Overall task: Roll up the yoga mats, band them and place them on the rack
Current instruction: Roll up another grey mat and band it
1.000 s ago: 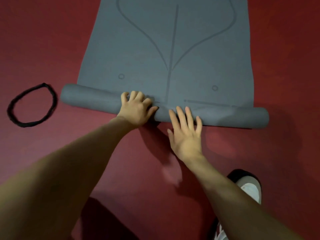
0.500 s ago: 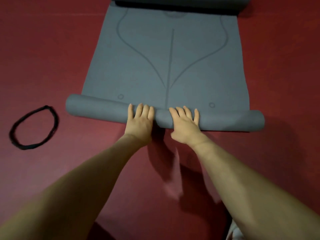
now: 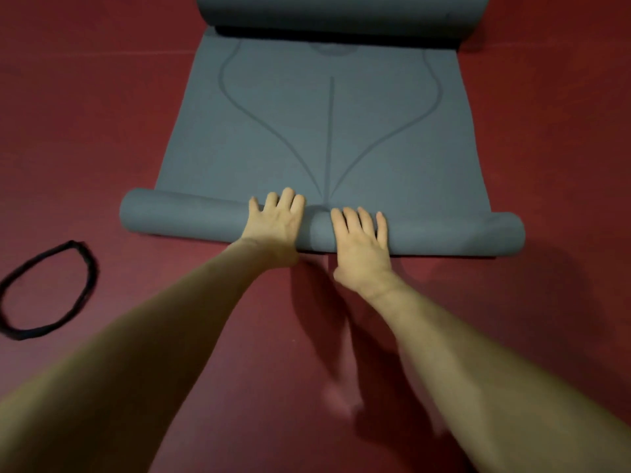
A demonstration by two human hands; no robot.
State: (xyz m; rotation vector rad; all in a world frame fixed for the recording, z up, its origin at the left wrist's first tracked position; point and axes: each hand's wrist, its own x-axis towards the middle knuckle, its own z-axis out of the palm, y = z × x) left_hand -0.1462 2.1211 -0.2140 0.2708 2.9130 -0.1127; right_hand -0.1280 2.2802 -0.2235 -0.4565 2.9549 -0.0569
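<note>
A: Roll on the grey yoga mat has moved forward since a second ago. It was short of the two small circle marks then; those marks are now under it, and it sits right at the point where the curved lines meet the centre line.

B: So rolling is progressing. How much is left?

A: Plenty. A long flat stretch lies ahead, up to a second rolled mat lying across the far end. I'd call it early-to-mid roll; banding and racking not started.

B: Hands?

A: Both flat on top of the roll near its middle, side by side. Left hand has fingers straight, tips over the far edge onto the flat part. Right hand likewise, fingers spread a little, thumb down on the near side. Pressing, not gripping. A second ago the left fingers were curled over the roll; now extended.

B: Band?

A: Black band lies loose on the red floor, well left of the roll, untouched. No rack in view.
</note>
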